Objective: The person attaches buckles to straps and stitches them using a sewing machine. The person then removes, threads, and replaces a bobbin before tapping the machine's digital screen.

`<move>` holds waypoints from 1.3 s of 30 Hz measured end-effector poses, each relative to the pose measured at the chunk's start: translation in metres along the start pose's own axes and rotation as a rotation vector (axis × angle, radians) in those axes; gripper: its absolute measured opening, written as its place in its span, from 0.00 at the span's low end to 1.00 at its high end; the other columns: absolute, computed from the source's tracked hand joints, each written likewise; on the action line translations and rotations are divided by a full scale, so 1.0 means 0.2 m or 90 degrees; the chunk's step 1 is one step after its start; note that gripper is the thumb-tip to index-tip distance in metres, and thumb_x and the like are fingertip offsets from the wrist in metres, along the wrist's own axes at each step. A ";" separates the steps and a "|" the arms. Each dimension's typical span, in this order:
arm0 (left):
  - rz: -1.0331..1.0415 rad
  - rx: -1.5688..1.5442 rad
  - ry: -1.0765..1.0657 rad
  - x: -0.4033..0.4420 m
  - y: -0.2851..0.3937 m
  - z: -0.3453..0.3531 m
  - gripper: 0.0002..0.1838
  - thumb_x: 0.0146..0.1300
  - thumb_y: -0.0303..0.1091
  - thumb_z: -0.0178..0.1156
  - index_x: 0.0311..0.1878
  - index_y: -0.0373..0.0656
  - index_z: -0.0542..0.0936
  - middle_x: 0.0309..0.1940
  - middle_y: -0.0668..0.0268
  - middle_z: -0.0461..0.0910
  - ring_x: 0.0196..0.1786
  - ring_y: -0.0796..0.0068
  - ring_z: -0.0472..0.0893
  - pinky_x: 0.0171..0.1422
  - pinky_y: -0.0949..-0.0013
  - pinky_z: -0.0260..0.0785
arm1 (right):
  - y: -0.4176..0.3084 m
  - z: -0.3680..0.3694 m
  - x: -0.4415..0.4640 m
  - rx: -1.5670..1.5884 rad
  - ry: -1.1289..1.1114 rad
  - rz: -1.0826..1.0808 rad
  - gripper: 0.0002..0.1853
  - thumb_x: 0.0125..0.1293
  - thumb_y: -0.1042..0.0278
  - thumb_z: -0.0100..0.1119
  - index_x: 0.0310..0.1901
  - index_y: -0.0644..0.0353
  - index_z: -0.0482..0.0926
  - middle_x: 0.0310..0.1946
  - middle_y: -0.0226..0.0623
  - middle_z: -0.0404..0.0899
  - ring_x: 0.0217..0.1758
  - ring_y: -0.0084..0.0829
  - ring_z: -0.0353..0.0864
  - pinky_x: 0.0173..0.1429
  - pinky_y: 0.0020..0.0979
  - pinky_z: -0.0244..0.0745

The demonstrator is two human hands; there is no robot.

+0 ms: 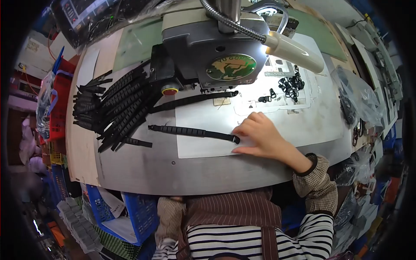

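Note:
A black webbing strap (190, 131) with a row of segments lies crosswise near the table's front. My right hand (262, 138) is at its right end, fingers curled onto the small black buckle end and thumb stretched on the near side. Only a sliver of my left hand (176, 198) shows below the table edge; its fingers are hidden. Another black strap (190, 102) lies farther back, its right end under the machine head (208, 47). A heap of similar straps (125, 102) is spread at the left.
Small black buckles (291, 86) are piled on the white sheet (208, 149) at the back right. A red button (170, 92) and a lamp (294, 52) are on the machine. A blue crate (145, 216) stands below the table, a red basket (60, 108) at left, clear plastic bags (362, 99) at right.

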State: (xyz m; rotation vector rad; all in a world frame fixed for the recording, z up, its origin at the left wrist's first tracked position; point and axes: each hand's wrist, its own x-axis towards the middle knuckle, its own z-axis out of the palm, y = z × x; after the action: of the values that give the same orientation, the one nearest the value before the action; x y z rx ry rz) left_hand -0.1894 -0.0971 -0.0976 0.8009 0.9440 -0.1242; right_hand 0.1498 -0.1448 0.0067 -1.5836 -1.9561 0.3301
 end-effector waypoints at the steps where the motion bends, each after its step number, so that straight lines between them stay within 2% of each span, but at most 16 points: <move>1: 0.037 -0.029 0.035 0.02 0.01 0.02 0.16 0.65 0.33 0.56 0.52 0.35 0.76 0.51 0.57 0.77 0.54 0.68 0.74 0.59 0.68 0.66 | 0.01 0.06 -0.01 -0.053 0.037 -0.022 0.13 0.50 0.61 0.67 0.34 0.57 0.76 0.27 0.32 0.69 0.36 0.34 0.67 0.42 0.32 0.63; 5: 0.145 -0.105 0.127 0.11 0.07 0.10 0.15 0.64 0.32 0.56 0.51 0.35 0.77 0.50 0.57 0.77 0.54 0.68 0.75 0.59 0.68 0.66 | 0.04 0.10 -0.01 -0.078 0.072 -0.033 0.11 0.49 0.66 0.66 0.33 0.58 0.76 0.29 0.32 0.70 0.37 0.33 0.68 0.42 0.32 0.65; 10: 0.201 -0.153 0.184 0.19 0.11 0.15 0.14 0.64 0.32 0.56 0.50 0.35 0.77 0.50 0.57 0.77 0.53 0.68 0.75 0.59 0.67 0.66 | 0.17 -0.06 -0.03 -0.168 0.085 -0.101 0.08 0.48 0.71 0.65 0.29 0.57 0.76 0.31 0.30 0.72 0.39 0.32 0.70 0.44 0.31 0.66; 14: 0.208 -0.171 0.217 0.22 0.12 0.17 0.13 0.64 0.31 0.57 0.49 0.35 0.77 0.49 0.57 0.77 0.53 0.68 0.75 0.59 0.67 0.66 | 0.21 -0.10 -0.06 0.005 0.073 -0.031 0.06 0.49 0.73 0.66 0.31 0.57 0.80 0.33 0.27 0.76 0.40 0.31 0.70 0.44 0.30 0.66; 20: 0.202 -0.182 0.247 0.24 0.11 0.21 0.12 0.63 0.31 0.57 0.48 0.35 0.77 0.49 0.57 0.78 0.52 0.68 0.75 0.58 0.67 0.66 | 0.24 -0.11 -0.09 0.060 0.170 0.097 0.06 0.52 0.74 0.65 0.33 0.58 0.81 0.32 0.30 0.78 0.37 0.32 0.70 0.42 0.30 0.66; 26: 0.207 -0.192 0.271 0.23 0.10 0.22 0.11 0.63 0.30 0.57 0.46 0.35 0.77 0.48 0.57 0.78 0.51 0.68 0.75 0.58 0.66 0.66 | 0.24 -0.12 -0.09 0.014 0.221 0.104 0.04 0.53 0.75 0.63 0.31 0.60 0.80 0.28 0.33 0.78 0.33 0.32 0.71 0.40 0.30 0.66; 33: 0.225 -0.204 0.272 0.22 0.08 0.25 0.10 0.62 0.30 0.58 0.44 0.35 0.78 0.47 0.57 0.78 0.51 0.68 0.75 0.58 0.66 0.66 | 0.22 -0.13 -0.07 0.002 0.211 0.105 0.05 0.51 0.80 0.63 0.31 0.61 0.80 0.26 0.34 0.78 0.32 0.32 0.71 0.38 0.29 0.65; 36: 0.236 -0.211 0.273 0.21 0.08 0.25 0.10 0.62 0.29 0.58 0.43 0.35 0.78 0.47 0.57 0.78 0.50 0.68 0.76 0.57 0.66 0.66 | 0.20 -0.08 -0.07 0.035 0.222 0.090 0.06 0.50 0.80 0.63 0.31 0.61 0.80 0.25 0.34 0.78 0.31 0.32 0.71 0.37 0.29 0.65; 39: 0.247 -0.221 0.273 0.21 0.07 0.24 0.09 0.62 0.29 0.58 0.43 0.35 0.78 0.46 0.57 0.79 0.50 0.68 0.76 0.57 0.65 0.66 | 0.12 -0.05 0.00 0.015 0.162 0.013 0.07 0.49 0.79 0.65 0.32 0.61 0.80 0.25 0.32 0.76 0.30 0.32 0.71 0.36 0.30 0.65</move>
State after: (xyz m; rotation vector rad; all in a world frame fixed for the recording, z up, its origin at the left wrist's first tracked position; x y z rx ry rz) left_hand -0.1264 -0.1085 -0.1052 0.6818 1.1518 0.5549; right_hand 0.1738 -0.1402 0.0018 -1.5498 -1.7374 0.1501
